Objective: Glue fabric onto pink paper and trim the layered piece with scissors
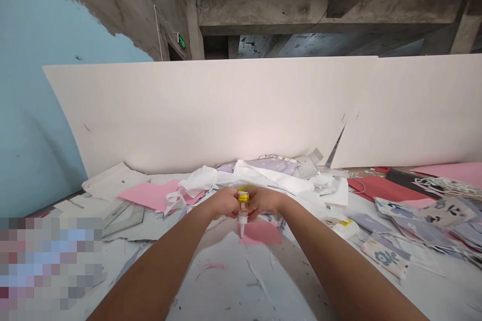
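1. A big white board (211, 110) stands along the far side of the desk (226, 281), and a blue wall (33, 110) is at the left. Above them are rough concrete beams (327, 10) and a small green exit sign (182, 41).
2. The desk is white and has many paper scraps on it. On the right side lie patterned paper pieces (422, 225) and a red card (380, 188). Near the far edge there is crumpled white paper (259, 178).
3. The left hand (226, 202) and the right hand (265, 199) meet in the middle, above the desk.
4. The fingers of both hands are clamped on a small glue bottle (243, 205) from two sides. The bottle is held upside down, with its thin tip pointing down.
5. The tip is over a pink paper sheet (260, 233), at its left edge. I cannot tell if it touches the sheet.
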### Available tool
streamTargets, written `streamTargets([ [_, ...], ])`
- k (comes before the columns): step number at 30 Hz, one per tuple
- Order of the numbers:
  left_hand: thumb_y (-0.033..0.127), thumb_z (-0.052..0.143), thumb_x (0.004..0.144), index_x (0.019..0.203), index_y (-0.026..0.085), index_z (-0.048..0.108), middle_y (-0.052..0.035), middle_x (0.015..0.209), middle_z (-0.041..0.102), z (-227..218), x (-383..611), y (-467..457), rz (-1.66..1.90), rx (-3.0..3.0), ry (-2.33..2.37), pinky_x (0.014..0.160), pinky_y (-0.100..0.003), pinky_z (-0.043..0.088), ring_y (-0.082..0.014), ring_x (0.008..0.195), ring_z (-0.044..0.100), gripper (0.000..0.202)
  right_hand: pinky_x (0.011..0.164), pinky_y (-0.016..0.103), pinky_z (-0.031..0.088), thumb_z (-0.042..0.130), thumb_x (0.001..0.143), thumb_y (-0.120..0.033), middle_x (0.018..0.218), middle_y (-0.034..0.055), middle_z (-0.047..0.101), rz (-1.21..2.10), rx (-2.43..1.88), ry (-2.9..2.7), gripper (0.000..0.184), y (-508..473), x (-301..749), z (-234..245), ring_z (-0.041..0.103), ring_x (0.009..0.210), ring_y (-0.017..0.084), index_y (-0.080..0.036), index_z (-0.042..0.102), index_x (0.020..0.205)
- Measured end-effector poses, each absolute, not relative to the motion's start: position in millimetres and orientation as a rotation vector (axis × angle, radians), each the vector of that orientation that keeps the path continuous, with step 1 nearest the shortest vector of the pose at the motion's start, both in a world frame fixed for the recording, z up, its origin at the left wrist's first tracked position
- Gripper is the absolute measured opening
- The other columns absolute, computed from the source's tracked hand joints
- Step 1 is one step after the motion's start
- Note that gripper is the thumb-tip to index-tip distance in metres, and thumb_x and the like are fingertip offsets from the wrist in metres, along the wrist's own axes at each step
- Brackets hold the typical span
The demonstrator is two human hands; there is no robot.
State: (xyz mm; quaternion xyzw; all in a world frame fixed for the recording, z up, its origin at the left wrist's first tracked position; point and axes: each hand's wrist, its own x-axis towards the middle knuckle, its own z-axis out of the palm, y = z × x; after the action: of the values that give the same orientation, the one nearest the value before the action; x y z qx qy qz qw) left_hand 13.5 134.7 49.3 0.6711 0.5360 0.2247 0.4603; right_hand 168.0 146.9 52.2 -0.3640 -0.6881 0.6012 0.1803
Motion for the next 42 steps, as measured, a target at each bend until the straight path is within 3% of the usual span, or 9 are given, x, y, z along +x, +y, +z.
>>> streamTargets([
  [10,0.020,0.063,0.051,0.077,0.015,0.050,-0.0019,0.075,0.055,49.3,12.9,136.5,0.593,1.625,1.327,0.060,-0.025,0.046,-0.0171,0.073,0.055,0.030,0.068,0.029,0.048,0.073,0.051,-0.022,0.073,0.0009,0.057,1.683,-1.030,-1.947,0.031,141.0,166.5,58.0,0.056,0.066,0.011,-0.013,0.054,0.074],
  [20,0.018,0.061,0.051,0.074,0.015,0.053,-0.0002,0.068,0.054,52.4,15.4,131.2,0.625,1.644,1.308,0.055,-0.022,0.042,-0.0140,0.066,0.053,0.025,0.066,0.030,0.049,0.070,0.054,-0.018,0.072,0.0004,0.055,1.630,-1.050,-1.910,0.032,144.8,166.7,53.0,0.056,0.063,0.011,-0.014,0.054,0.082],
  [42,0.020,0.059,0.053,0.076,0.016,0.053,-0.0025,0.072,0.059,46.2,13.0,136.1,0.612,1.677,1.388,0.057,-0.024,0.046,-0.0179,0.071,0.057,0.024,0.062,0.027,0.048,0.069,0.053,-0.016,0.068,0.0000,0.056,1.677,-1.031,-1.919,0.031,144.4,165.0,53.0,0.055,0.061,0.011,-0.014,0.056,0.081],
])
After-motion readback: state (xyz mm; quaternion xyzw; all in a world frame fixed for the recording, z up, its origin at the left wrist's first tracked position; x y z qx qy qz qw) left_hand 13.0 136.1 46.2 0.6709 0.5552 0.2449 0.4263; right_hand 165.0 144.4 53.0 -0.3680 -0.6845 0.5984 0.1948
